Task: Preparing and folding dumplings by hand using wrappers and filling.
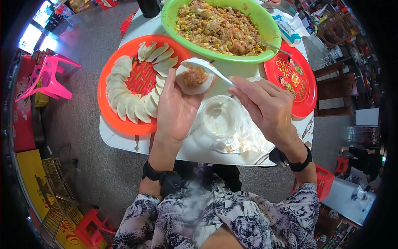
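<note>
Palm up, my left hand [179, 114] holds a round dumpling wrapper [192, 89] on its fingers, with a lump of meat-and-vegetable filling [195, 76] in its middle. My right hand [267, 106] is closed around the handle of a white spoon [213, 69], whose bowl is tilted over the far edge of the wrapper, just above the filling. Left of my left hand, folded dumplings [118, 95] are ringed on a round orange-red tray [108, 114]. Beyond both hands stands a light green basin [168, 23] of chopped filling [226, 25], with a thin metal handle sticking out.
Between my forearms, a clear round tub [219, 118] stands beside crumpled clear plastic [244, 139]. A red patterned tray [306, 99] lies at the table's right, near a tissue pack [288, 31]. A pink stool [49, 76] stands on the floor to the left.
</note>
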Motion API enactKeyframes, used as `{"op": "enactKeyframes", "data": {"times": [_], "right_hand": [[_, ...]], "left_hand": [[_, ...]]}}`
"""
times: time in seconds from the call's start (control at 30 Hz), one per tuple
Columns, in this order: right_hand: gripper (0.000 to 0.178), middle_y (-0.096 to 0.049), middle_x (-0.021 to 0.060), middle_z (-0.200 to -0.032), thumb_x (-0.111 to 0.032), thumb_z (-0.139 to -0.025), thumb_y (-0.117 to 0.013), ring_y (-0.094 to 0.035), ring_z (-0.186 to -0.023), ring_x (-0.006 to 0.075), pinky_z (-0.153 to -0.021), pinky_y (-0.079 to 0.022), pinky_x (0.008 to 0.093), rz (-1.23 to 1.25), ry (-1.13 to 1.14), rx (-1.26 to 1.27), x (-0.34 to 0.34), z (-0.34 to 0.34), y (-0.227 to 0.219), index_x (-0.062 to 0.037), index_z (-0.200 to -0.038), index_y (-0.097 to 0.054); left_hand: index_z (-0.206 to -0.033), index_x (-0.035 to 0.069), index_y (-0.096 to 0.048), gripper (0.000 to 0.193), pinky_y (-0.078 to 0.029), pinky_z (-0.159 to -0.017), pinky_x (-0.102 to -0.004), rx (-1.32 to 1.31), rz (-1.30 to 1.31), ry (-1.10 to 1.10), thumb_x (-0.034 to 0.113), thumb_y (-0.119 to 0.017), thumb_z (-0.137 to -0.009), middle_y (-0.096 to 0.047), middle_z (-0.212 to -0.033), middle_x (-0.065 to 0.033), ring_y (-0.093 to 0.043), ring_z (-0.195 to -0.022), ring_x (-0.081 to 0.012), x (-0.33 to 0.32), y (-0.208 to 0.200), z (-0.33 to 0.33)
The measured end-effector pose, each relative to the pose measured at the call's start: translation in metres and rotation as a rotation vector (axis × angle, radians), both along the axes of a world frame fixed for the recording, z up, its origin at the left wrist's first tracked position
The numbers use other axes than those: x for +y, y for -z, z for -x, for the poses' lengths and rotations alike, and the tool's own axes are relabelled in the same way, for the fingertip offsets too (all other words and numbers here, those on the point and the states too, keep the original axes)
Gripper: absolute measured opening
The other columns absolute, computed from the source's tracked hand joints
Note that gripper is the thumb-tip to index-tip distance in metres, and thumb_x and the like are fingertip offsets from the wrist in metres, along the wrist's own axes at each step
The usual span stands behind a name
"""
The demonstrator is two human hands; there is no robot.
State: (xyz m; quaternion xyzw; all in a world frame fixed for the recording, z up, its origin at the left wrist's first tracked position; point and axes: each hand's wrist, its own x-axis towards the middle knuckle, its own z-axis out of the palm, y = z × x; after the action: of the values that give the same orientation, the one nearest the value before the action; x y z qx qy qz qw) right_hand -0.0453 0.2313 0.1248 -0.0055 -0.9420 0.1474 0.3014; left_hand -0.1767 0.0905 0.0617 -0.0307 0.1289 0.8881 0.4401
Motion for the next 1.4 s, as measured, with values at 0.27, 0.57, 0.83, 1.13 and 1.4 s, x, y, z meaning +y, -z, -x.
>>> {"op": "enactKeyframes", "data": {"times": [0.27, 0.57, 0.83, 1.13, 1.4], "right_hand": [[0.031, -0.061, 0.0042, -0.067, -0.009, -0.07, -0.079, -0.059, -0.056, 0.0197, -0.046, -0.044, 0.0308, -0.177, -0.003, 0.101, -0.007, -0.006, -0.011, -0.0064, -0.1, -0.069], [0.024, -0.065, 0.0053, -0.072, -0.008, -0.074, -0.078, -0.062, -0.059, 0.0204, -0.048, -0.047, 0.0316, -0.055, 0.068, 0.1, -0.004, -0.009, -0.012, -0.0063, -0.096, -0.071], [0.018, -0.069, 0.006, -0.076, -0.011, -0.077, -0.077, -0.066, -0.062, 0.0202, -0.054, -0.052, 0.0312, -0.029, 0.023, -0.015, -0.003, 0.003, -0.011, -0.0063, -0.093, -0.071], [0.015, -0.064, 0.0106, -0.069, -0.022, -0.088, -0.063, -0.063, -0.062, 0.0298, -0.055, -0.049, 0.0415, -0.072, 0.278, 0.016, 0.045, 0.058, -0.001, -0.01, -0.081, -0.067], [0.012, -0.065, 0.0098, -0.078, -0.018, -0.088, -0.057, -0.066, -0.077, 0.0303, -0.066, -0.051, 0.0417, -0.383, 0.232, -0.415, 0.056, 0.067, 0.016, -0.0075, -0.087, -0.062]], "left_hand": [[-0.133, 0.002, -0.042, 0.042, -0.035, -0.112, -0.0562, -0.037, 0.025, -0.009, 0.033, -0.035, -0.105, -0.048, -0.137, -0.0151, -0.045, -0.131, -0.0303, 0.001, -0.003, -0.005], [-0.133, -0.001, -0.041, 0.045, -0.038, -0.111, -0.0557, 0.0, -0.022, 0.011, 0.034, -0.034, -0.106, -0.047, -0.136, -0.0176, -0.045, -0.13, -0.0316, -0.002, -0.005, -0.003], [-0.133, -0.001, -0.039, 0.044, -0.038, -0.111, -0.0547, -0.041, -0.011, -0.002, 0.034, -0.034, -0.106, -0.046, -0.136, -0.0178, -0.046, -0.129, -0.033, -0.001, -0.004, 0.004], [-0.138, -0.004, -0.039, 0.053, -0.038, -0.111, -0.0476, -0.032, 0.044, 0.065, 0.037, -0.027, -0.106, -0.048, -0.136, -0.0203, -0.046, -0.129, -0.0348, -0.008, 0.01, 0.005], [-0.141, -0.003, -0.036, 0.055, -0.037, -0.111, -0.0498, 0.035, 0.08, 0.058, 0.038, -0.028, -0.106, -0.044, -0.141, -0.0219, -0.042, -0.132, -0.0385, -0.025, -0.002, 0.002]]}}
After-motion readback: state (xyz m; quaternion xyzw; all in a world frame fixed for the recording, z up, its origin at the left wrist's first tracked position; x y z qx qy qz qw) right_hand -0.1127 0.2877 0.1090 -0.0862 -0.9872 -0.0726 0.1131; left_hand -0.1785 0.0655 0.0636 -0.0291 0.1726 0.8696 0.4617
